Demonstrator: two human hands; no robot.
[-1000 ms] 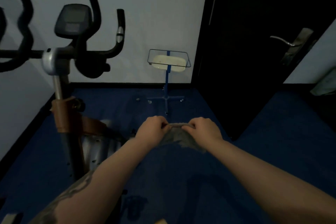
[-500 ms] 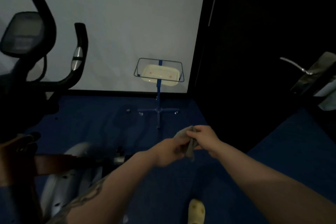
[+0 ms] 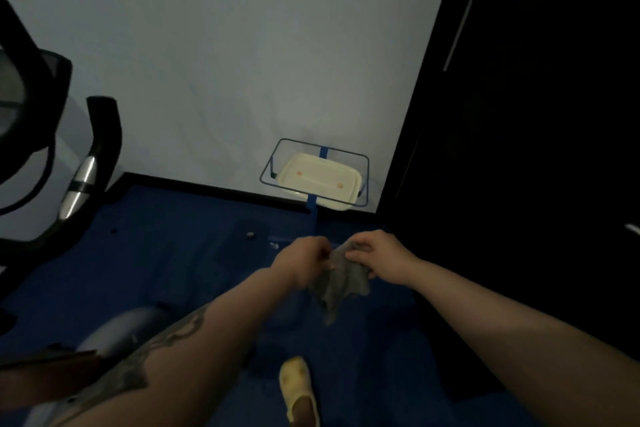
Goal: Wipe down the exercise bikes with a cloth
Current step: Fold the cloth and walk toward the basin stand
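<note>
Change noted: a second ago both hands held the cloth stretched flat between them, facing the bike. Now the cloth (image 3: 337, 284) is bunched and hangs in folds. The left hand (image 3: 301, 262) pinches its upper edge; the right hand (image 3: 379, 258) grips the top and right side. The view has swung right, so the bike (image 3: 45, 163) sits at the far left, well apart from the cloth.

Assessment: the cloth appears to be in the course of refolding or regathering. No wiping contact with the bike at present.

Containers: a wire basket (image 3: 365, 180) on a blue stand by the wall holds a cream tub (image 3: 320, 180) with its lid on. Contents cannot be seen.

A yellow shoe (image 3: 298, 388) stands on the blue floor (image 3: 173, 253) below the hands.
</note>
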